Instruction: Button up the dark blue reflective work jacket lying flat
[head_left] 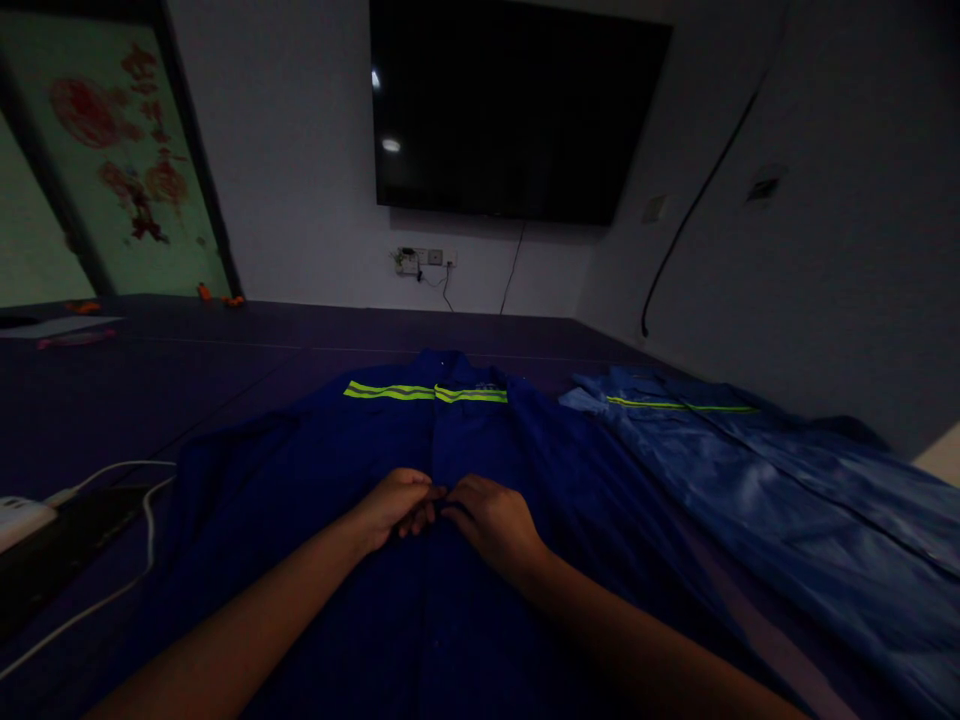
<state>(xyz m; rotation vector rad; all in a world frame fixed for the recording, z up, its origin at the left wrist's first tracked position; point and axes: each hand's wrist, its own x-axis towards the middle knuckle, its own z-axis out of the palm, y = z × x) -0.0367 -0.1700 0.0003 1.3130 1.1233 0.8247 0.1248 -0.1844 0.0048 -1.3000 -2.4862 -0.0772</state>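
Note:
A dark blue work jacket (390,440) with a yellow-green reflective stripe (424,392) lies flat and face up on the dark table. My left hand (396,505) and my right hand (487,520) meet over its front closure at the middle. Both hands have their fingers curled and pinch the front edge of the jacket where the two sides join. What sits between the fingertips is too dark to make out.
A lighter blue jacket (780,480) with the same stripe lies to the right. White cables (112,480) and a white charger (19,518) lie at the left edge beside a dark flat device. A wall television (510,110) and sockets (420,260) are behind.

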